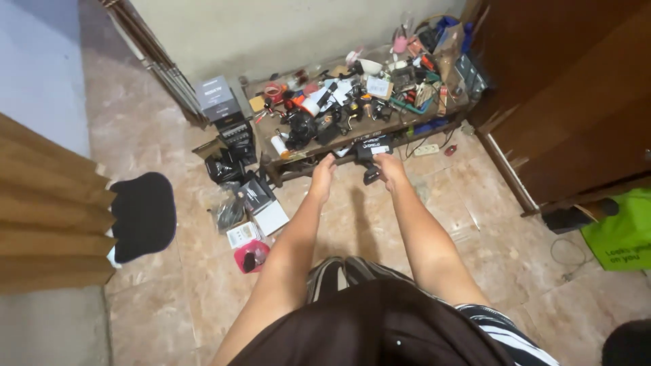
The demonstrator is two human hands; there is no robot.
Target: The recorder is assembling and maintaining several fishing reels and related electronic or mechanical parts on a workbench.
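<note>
Near the middle of the frame, both arms stretch forward and the two hands meet on a small black device (369, 161). Left hand (323, 175) has its fingers closed on the device's left end, while right hand (391, 169) grips its right side; the device hangs just in front of the low wooden bench (285, 166). Beyond it, across the upper centre, the bench is heaped with tools, black parts and a white cup (370, 66). Left of the hands, boxes (218, 98) and packets lie on the tiled floor (475, 237), and a black cushion (142, 215) sits at the left. A green bag (624, 234) lies at the right edge.
</note>
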